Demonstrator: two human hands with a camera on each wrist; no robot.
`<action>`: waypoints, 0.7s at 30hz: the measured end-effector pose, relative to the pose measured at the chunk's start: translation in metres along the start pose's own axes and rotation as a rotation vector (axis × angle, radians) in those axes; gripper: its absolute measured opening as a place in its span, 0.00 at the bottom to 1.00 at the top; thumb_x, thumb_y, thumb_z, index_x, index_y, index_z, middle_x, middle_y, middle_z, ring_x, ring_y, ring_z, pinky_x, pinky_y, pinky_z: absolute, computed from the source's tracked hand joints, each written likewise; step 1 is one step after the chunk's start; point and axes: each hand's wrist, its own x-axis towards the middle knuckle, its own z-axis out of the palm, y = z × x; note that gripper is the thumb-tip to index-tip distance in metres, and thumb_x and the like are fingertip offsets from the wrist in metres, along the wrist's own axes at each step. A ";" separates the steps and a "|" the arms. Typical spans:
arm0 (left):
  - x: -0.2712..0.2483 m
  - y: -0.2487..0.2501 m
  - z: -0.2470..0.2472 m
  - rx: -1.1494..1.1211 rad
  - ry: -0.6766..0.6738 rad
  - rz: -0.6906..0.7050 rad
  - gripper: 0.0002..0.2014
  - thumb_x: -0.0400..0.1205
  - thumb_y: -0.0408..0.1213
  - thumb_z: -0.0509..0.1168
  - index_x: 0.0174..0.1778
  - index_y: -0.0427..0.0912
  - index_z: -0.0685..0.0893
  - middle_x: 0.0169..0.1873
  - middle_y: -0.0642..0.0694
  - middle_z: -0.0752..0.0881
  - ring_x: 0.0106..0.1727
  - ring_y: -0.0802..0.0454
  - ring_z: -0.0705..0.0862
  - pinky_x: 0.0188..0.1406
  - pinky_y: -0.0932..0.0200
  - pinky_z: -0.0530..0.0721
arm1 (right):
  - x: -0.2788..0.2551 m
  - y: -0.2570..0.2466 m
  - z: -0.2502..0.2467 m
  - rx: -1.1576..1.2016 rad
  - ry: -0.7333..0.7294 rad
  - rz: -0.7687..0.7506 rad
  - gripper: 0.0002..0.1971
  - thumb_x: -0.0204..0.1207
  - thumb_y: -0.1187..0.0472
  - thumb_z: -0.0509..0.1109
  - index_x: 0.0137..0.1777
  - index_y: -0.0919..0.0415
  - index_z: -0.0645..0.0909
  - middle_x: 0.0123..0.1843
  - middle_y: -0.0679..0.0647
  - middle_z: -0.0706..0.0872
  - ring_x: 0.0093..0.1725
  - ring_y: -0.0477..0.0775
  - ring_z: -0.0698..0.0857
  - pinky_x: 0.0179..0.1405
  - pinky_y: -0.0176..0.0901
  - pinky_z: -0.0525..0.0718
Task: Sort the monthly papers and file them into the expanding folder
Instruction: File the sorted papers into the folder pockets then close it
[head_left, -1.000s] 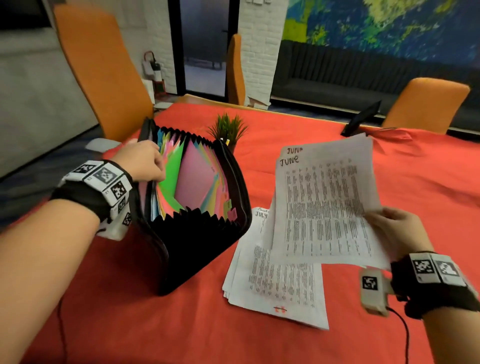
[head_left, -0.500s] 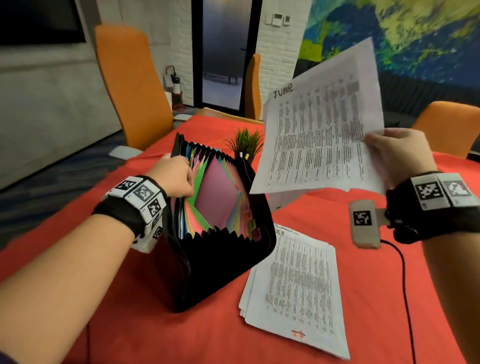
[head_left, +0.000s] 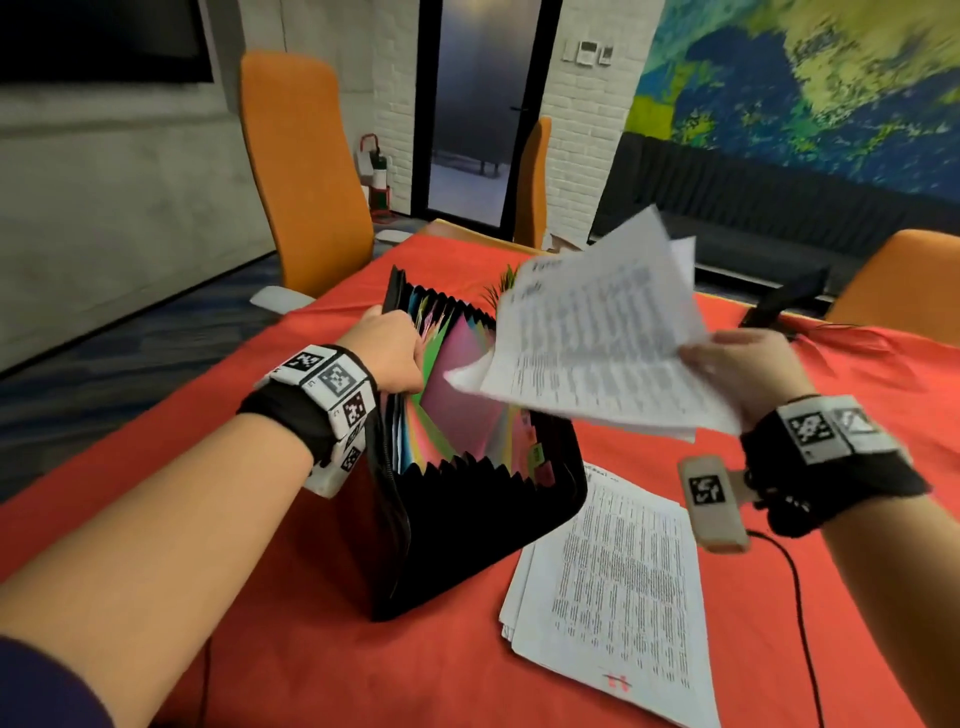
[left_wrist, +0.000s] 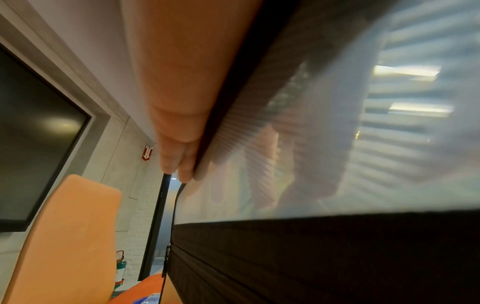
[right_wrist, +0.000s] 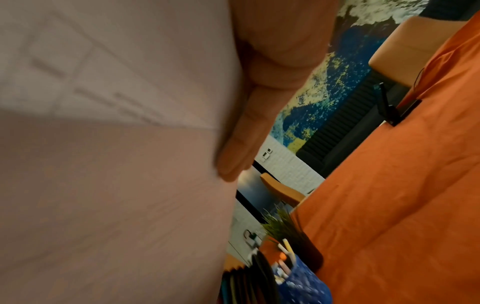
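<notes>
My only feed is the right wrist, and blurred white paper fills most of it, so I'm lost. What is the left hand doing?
Observer: The left hand grips the top edge of the black accordion-style expanding folder, which stands open on the red tablecloth.
Operator: Where are the held sheets relative to it?
Observer: The right hand holds the white printed sheets in the air, their lower corner over the folder's coloured dividers.
Operator: Anything left to file?
Observer: Yes, a stack of white printed papers lies on the cloth to the right of the folder.
</notes>
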 end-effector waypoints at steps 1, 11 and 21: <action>0.000 0.000 0.000 -0.002 -0.006 -0.003 0.06 0.71 0.33 0.69 0.36 0.42 0.91 0.59 0.44 0.85 0.71 0.42 0.68 0.72 0.53 0.62 | -0.003 0.005 0.007 -0.029 -0.040 0.010 0.05 0.69 0.65 0.73 0.32 0.64 0.83 0.32 0.58 0.82 0.31 0.52 0.77 0.35 0.46 0.76; 0.000 0.006 0.000 0.057 0.013 0.015 0.07 0.73 0.37 0.68 0.41 0.41 0.91 0.59 0.42 0.84 0.71 0.43 0.70 0.75 0.52 0.59 | -0.010 -0.023 0.008 -0.031 -0.109 -0.100 0.06 0.71 0.64 0.72 0.42 0.67 0.86 0.36 0.59 0.85 0.34 0.53 0.80 0.40 0.48 0.81; 0.001 0.005 0.001 0.078 -0.020 -0.003 0.07 0.71 0.39 0.69 0.39 0.42 0.90 0.62 0.44 0.76 0.70 0.40 0.67 0.68 0.47 0.71 | -0.002 -0.032 0.022 -0.412 -0.139 -0.006 0.07 0.70 0.63 0.70 0.43 0.65 0.87 0.38 0.61 0.87 0.35 0.57 0.82 0.34 0.40 0.77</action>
